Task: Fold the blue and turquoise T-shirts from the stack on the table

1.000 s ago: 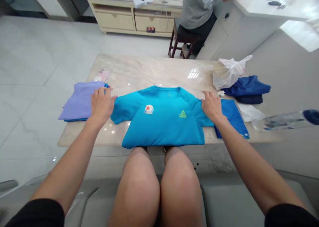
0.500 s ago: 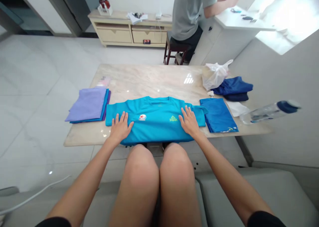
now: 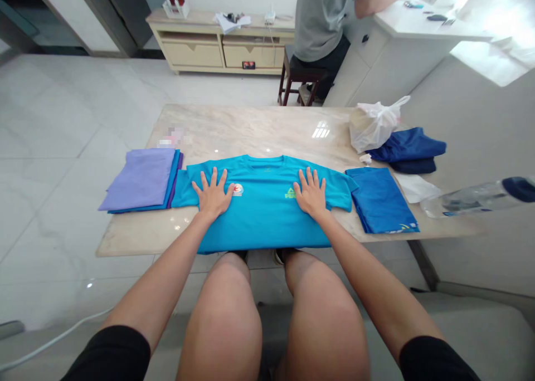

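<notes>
A turquoise T-shirt (image 3: 263, 219) lies spread on the marble-look table (image 3: 251, 125), its collar at the far side and its lower part reaching the near edge. My left hand (image 3: 214, 194) rests flat on its chest, fingers spread, beside a small red and white badge. On the other side my right hand (image 3: 311, 191) also lies flat with spread fingers, partly covering a green printed logo. Left of the shirt is a stack of folded clothes (image 3: 140, 177), lilac on top with blue and purple below. A folded blue garment (image 3: 382, 200) sits to the right, against the sleeve.
At the table's right are a white plastic bag (image 3: 376, 125), dark blue clothing (image 3: 412, 150), white paper (image 3: 416, 187) and a clear bottle (image 3: 472, 197) with a blue lid. Beyond the table, a person (image 3: 321, 22) sits on a stool (image 3: 301, 74) near a low cabinet (image 3: 192, 52).
Both hands have moved farther up the shirt, the left one also inward, and their fingers are spread wider. The shirt's collar lies slightly farther away. The camera view has shifted a little.
</notes>
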